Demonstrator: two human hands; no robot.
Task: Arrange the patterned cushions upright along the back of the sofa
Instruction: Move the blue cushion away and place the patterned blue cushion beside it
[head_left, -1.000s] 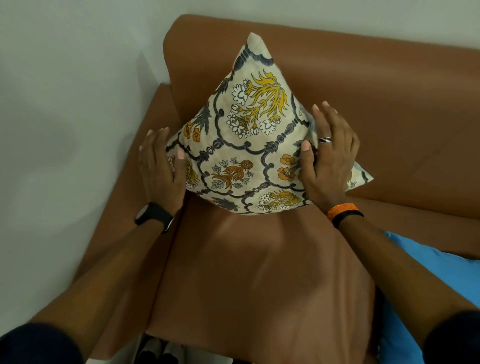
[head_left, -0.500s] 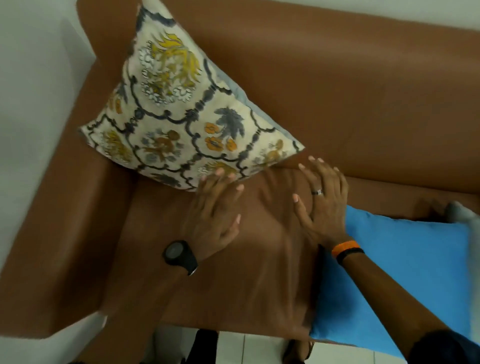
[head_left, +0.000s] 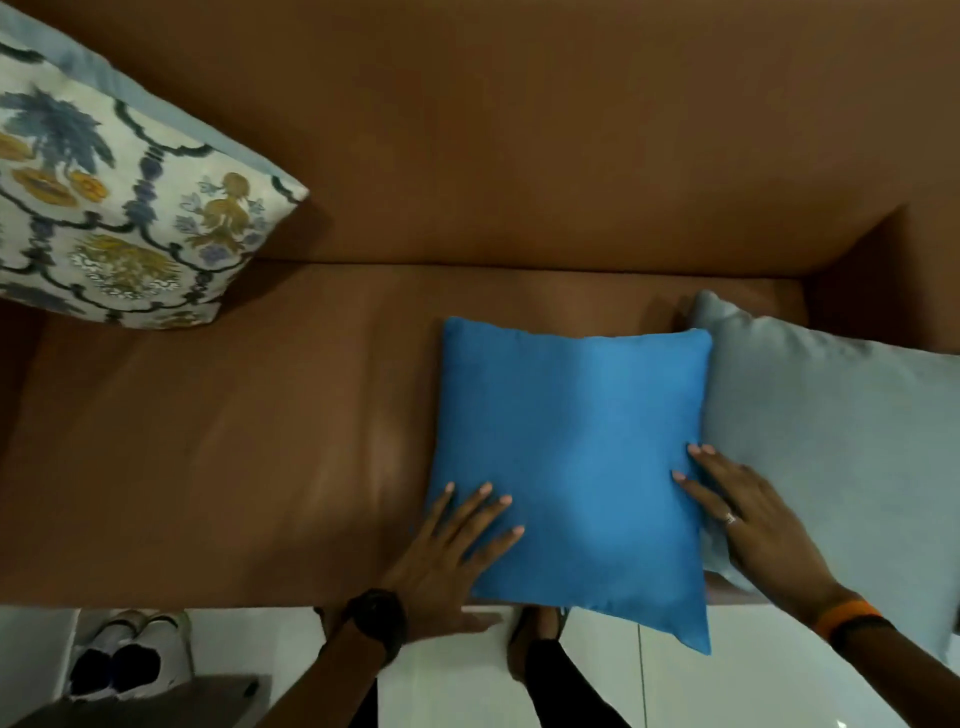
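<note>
A cream cushion with a blue and yellow floral pattern (head_left: 119, 208) leans upright against the brown sofa back (head_left: 545, 130) at the far left. A plain blue cushion (head_left: 571, 452) lies flat on the seat, its near corner hanging over the front edge. My left hand (head_left: 457, 545) rests with spread fingers on the blue cushion's left edge. My right hand (head_left: 748, 519) lies with fingers apart on its right edge, partly over a grey cushion (head_left: 841, 431) lying flat beside it. Neither hand has closed around a cushion.
The sofa seat (head_left: 234, 441) stretches bare between the patterned and blue cushions. The right armrest (head_left: 930, 270) bounds the grey cushion. Below the seat edge are white floor tiles (head_left: 753, 675), a pair of shoes (head_left: 119, 660) at lower left, and my feet.
The view has swung right along the sofa. Both hands left the patterned cushion, which stays leaning at the left, and moved onto the two sides of the blue cushion.
</note>
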